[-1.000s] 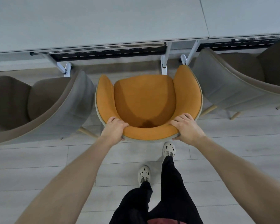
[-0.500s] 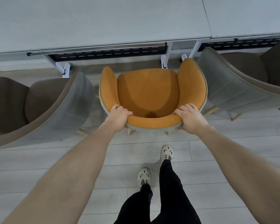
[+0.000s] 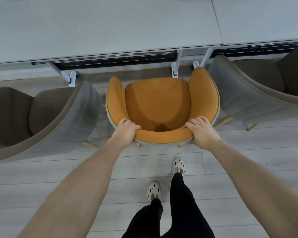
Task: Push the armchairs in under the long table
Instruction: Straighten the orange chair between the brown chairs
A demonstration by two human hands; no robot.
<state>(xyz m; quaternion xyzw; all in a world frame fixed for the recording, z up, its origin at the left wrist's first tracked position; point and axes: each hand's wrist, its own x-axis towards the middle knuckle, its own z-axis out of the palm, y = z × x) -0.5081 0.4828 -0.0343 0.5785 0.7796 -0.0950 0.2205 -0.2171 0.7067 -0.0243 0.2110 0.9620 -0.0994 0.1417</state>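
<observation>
Both hands, left hand (image 3: 126, 130) and right hand (image 3: 202, 130), grip the orange armchair (image 3: 158, 103) backrest; long table (image 3: 101, 26) beyond.

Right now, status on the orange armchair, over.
Left hand, right hand gripping orange armchair backrest. Seat short of the long table. White table leg dead ahead of the seat; left grey armchair, right grey armchair close alongside.

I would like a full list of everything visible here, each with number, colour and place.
orange armchair: 1, orange inside, centre, before the table
grey armchairs: 2, grey-brown, either side of it
long table: 1, light grey, across the top
table legs: 3 visible, white, under its edge
cable trays: 2, black, under its edge
floor: grey planks, bottom
shoes: 2, white, bottom centre
left hand: 1, grips the backrest's left
right hand: 1, grips the backrest's right
</observation>
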